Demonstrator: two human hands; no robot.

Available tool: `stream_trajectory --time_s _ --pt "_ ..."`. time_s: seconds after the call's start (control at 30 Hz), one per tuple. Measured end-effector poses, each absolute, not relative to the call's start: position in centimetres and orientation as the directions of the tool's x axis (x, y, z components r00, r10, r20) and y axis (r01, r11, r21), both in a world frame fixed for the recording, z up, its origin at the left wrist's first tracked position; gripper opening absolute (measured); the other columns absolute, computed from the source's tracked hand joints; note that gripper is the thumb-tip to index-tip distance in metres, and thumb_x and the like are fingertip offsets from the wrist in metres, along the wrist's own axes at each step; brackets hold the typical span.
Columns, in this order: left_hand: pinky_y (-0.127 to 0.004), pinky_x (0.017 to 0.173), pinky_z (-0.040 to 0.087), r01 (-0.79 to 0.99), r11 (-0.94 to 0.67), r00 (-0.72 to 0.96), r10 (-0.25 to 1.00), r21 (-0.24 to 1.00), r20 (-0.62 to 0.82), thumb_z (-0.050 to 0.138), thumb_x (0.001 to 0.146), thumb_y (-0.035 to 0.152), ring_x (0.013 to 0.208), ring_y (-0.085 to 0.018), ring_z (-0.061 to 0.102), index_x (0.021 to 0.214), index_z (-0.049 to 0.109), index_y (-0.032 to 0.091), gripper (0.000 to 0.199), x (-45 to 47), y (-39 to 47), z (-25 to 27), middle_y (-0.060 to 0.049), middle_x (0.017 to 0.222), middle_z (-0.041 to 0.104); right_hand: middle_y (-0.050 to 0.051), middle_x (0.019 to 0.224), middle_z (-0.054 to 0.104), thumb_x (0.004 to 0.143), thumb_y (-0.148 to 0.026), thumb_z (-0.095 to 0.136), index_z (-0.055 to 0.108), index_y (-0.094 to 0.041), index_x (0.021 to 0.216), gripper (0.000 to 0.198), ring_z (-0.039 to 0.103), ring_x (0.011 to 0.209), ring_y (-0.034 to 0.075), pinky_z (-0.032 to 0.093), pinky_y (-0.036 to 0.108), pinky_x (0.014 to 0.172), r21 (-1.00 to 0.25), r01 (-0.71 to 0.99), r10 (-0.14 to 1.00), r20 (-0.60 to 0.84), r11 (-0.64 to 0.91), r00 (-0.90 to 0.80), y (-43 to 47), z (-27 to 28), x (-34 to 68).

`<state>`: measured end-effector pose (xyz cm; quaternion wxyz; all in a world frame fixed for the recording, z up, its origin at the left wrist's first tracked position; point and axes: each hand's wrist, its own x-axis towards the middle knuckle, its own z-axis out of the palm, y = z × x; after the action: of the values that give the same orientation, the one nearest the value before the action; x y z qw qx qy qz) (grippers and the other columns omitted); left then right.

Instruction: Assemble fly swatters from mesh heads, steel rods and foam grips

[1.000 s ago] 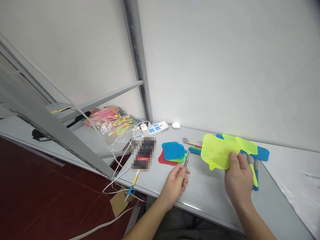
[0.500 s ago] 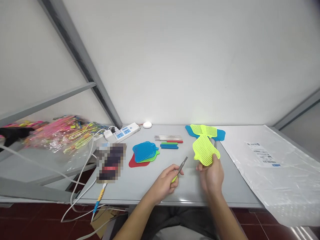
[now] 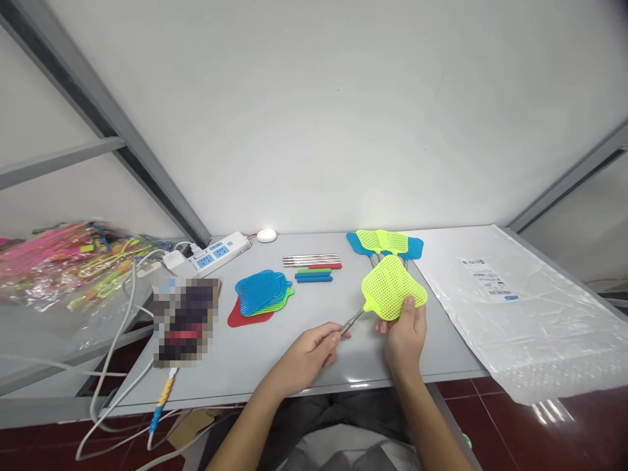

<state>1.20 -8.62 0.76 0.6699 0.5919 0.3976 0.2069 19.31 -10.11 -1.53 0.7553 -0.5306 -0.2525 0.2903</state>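
My left hand (image 3: 309, 356) is closed around a metal telescopic rod (image 3: 352, 322), its grip end hidden in my fingers. A yellow fly swatter head (image 3: 390, 288), full of small holes, is pinched at its right edge by my right hand (image 3: 406, 337). The rod's tip meets the narrow neck of this head; how deep it sits I cannot tell. Left of my hands lie loose heads: blue ones (image 3: 258, 291) on top, a green one (image 3: 280, 305) below and a red one (image 3: 245, 320) underneath. Behind the held head, yellow and blue fly swatters (image 3: 412, 247) with metal rods overlap.
Several metal rods (image 3: 311, 260) lie near the table's middle, beside red, green and blue handle grips (image 3: 314, 278). A power strip (image 3: 216, 254), cables and a blurred-out item (image 3: 189, 324) occupy the left. A white plastic mailer (image 3: 471, 314) covers the table's right side.
The rod and the yellow head were apart; now the rod's tip is at the head's neck. My view has shifted, so the table appears further left and slightly higher.
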Motion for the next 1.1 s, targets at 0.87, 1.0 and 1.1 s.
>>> stream_trajectory --time_s 0.87,1.0,1.1 --pt "-0.021 0.045 0.018 0.065 0.324 0.699 0.66 0.944 -0.275 0.05 0.092 0.055 0.046 -0.008 0.022 0.109 0.064 0.016 0.045 0.5 -8.0 0.3 0.009 0.054 0.032 -0.007 0.046 0.047 0.084 -0.046 0.066 0.051 -0.02 0.071 0.033 0.042 0.038 0.009 0.037 0.024 0.04 -0.968 -0.223 0.925 0.02 0.112 0.38 -9.5 -1.6 20.0" --pt "-0.021 0.044 0.017 0.045 0.33 0.71 0.653 0.943 -0.262 0.047 0.094 0.053 0.046 -0.008 0.019 0.109 0.064 0.016 0.044 0.6 -8.3 0.4 0.009 0.056 0.03 -0.008 0.046 0.04 0.085 -0.048 0.063 0.047 -0.021 0.066 0.037 0.037 0.038 0.008 0.032 0.023 0.039 -0.968 -0.233 0.961 0.023 0.09 0.277 -9.6 -1.0 19.1" --pt "-0.021 0.045 0.019 0.075 0.305 0.681 0.68 0.949 -0.272 0.046 0.094 0.054 0.048 -0.009 0.022 0.106 0.064 0.016 0.044 0.5 -8.3 1.1 0.007 0.058 0.031 -0.011 0.048 0.031 0.086 -0.049 0.061 0.042 -0.023 0.068 0.037 0.027 0.04 0.007 0.026 0.023 0.039 -0.961 -0.263 0.968 0.02 0.088 0.251 -9.6 -0.7 18.6"
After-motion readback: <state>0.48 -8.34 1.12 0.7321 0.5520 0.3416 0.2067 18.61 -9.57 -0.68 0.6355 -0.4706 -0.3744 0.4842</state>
